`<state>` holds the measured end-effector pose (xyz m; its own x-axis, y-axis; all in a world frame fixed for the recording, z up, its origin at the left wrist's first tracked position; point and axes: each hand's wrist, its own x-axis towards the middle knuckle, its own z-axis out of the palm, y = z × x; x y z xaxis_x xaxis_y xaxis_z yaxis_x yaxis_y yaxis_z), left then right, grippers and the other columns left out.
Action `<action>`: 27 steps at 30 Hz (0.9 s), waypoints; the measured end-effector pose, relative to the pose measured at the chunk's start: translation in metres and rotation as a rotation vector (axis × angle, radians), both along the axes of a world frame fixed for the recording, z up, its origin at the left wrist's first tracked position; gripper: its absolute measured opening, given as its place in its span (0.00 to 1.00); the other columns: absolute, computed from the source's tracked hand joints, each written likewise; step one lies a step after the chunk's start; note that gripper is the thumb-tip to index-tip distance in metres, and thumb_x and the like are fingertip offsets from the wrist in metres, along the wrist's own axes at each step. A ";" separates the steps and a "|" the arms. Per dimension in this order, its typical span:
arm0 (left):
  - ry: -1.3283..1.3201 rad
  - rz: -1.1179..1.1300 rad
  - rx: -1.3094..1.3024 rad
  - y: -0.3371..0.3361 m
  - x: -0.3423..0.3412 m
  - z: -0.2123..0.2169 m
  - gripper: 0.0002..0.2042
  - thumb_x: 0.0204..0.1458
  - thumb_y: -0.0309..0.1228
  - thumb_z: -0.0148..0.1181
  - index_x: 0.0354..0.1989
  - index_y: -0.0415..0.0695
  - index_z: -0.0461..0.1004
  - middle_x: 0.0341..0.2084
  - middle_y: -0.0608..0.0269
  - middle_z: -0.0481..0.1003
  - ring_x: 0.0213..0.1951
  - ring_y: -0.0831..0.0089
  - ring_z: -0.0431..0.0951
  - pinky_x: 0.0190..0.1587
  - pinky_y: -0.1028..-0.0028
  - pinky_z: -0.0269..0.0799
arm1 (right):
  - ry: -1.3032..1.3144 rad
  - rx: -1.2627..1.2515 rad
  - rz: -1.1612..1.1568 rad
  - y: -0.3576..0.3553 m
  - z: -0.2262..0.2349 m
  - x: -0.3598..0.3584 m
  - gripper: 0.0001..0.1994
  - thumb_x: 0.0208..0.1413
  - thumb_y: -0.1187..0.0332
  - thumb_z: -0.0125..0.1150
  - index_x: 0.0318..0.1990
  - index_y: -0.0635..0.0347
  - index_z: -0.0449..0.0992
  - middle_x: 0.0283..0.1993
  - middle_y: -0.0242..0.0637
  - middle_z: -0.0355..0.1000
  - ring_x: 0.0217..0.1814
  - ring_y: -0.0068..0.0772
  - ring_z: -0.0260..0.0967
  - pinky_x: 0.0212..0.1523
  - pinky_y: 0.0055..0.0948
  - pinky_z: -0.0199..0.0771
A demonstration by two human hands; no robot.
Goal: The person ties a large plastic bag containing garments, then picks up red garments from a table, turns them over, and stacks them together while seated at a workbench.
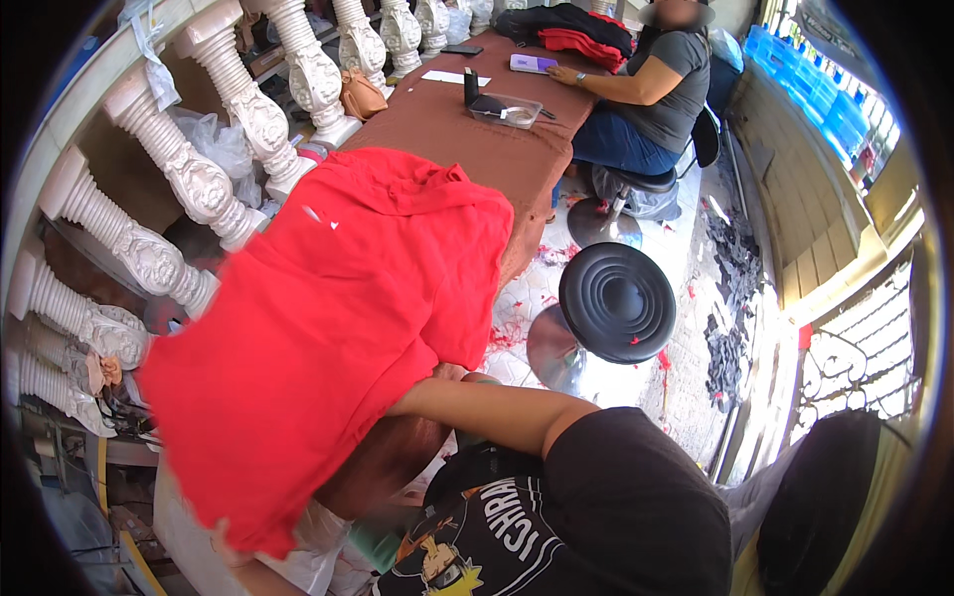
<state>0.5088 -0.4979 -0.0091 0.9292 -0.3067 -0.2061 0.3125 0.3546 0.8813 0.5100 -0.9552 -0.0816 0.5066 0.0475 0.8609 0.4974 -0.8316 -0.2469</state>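
A large red garment (338,298) lies spread over the near end of the brown-covered table (437,119) and hangs off toward me at the lower left. Its exact kind cannot be told from this view. At its lowest corner, my left hand (229,548) is closed on the fabric, slightly blurred. From the right, my right forearm (477,409) reaches in under the garment's near edge, and the cloth hides that hand. A small white mark (320,217) shows on the red cloth.
Across the table sits a person (671,94) beside a purple-and-white booklet (533,64). A clear plastic tray (507,111) and dark-and-red clothing (571,30) rest there too. White balusters (199,179) line the left. A round black stool (616,303) stands right, among red scraps.
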 end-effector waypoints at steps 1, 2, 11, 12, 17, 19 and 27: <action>0.045 0.067 0.094 -0.018 0.000 -0.032 0.34 0.45 0.37 0.57 0.62 0.43 0.53 0.57 0.55 0.61 0.57 0.56 0.63 0.59 0.55 0.58 | 0.045 -0.001 -0.019 -0.009 -0.005 -0.006 0.13 0.49 0.64 0.55 0.41 0.56 0.74 0.49 0.38 0.68 0.35 0.40 0.73 0.36 0.38 0.73; 0.074 0.167 0.181 -0.029 -0.010 -0.049 0.33 0.46 0.37 0.57 0.62 0.43 0.54 0.57 0.55 0.62 0.57 0.57 0.64 0.59 0.56 0.59 | 0.092 -0.002 0.006 -0.011 -0.003 -0.010 0.13 0.49 0.64 0.55 0.42 0.56 0.74 0.49 0.38 0.68 0.36 0.40 0.73 0.36 0.38 0.73; 0.061 0.103 -0.008 -0.036 -0.017 -0.040 0.31 0.49 0.41 0.53 0.61 0.40 0.55 0.57 0.55 0.63 0.58 0.57 0.62 0.60 0.56 0.56 | 0.724 -0.048 0.110 -0.005 0.038 -0.023 0.13 0.50 0.64 0.53 0.42 0.57 0.74 0.50 0.39 0.68 0.40 0.39 0.72 0.40 0.38 0.72; 0.066 0.103 -0.009 -0.029 -0.015 -0.043 0.31 0.49 0.42 0.52 0.61 0.40 0.55 0.58 0.55 0.62 0.58 0.57 0.62 0.60 0.56 0.56 | 0.761 -0.060 0.116 -0.001 0.043 -0.019 0.13 0.50 0.65 0.53 0.42 0.57 0.74 0.50 0.39 0.69 0.41 0.39 0.72 0.40 0.38 0.72; 0.088 0.000 -0.030 -0.033 -0.013 -0.040 0.33 0.49 0.46 0.52 0.62 0.42 0.55 0.58 0.55 0.62 0.58 0.56 0.62 0.60 0.56 0.57 | 0.875 -0.100 0.079 0.003 0.057 -0.028 0.13 0.50 0.65 0.52 0.43 0.57 0.74 0.50 0.40 0.69 0.43 0.39 0.72 0.43 0.38 0.72; 0.105 0.065 -0.001 -0.042 -0.020 -0.035 0.34 0.48 0.48 0.52 0.62 0.43 0.55 0.59 0.55 0.61 0.59 0.55 0.61 0.60 0.55 0.57 | 0.928 -0.133 0.064 0.005 0.062 -0.035 0.13 0.51 0.65 0.52 0.43 0.57 0.74 0.50 0.40 0.69 0.44 0.39 0.71 0.44 0.37 0.72; 0.041 0.185 0.024 -0.048 -0.027 -0.041 0.34 0.52 0.51 0.47 0.63 0.43 0.52 0.60 0.53 0.59 0.60 0.53 0.60 0.60 0.55 0.57 | 1.124 -0.251 0.029 -0.010 0.071 -0.093 0.13 0.51 0.66 0.50 0.44 0.58 0.73 0.50 0.41 0.70 0.48 0.38 0.71 0.47 0.37 0.71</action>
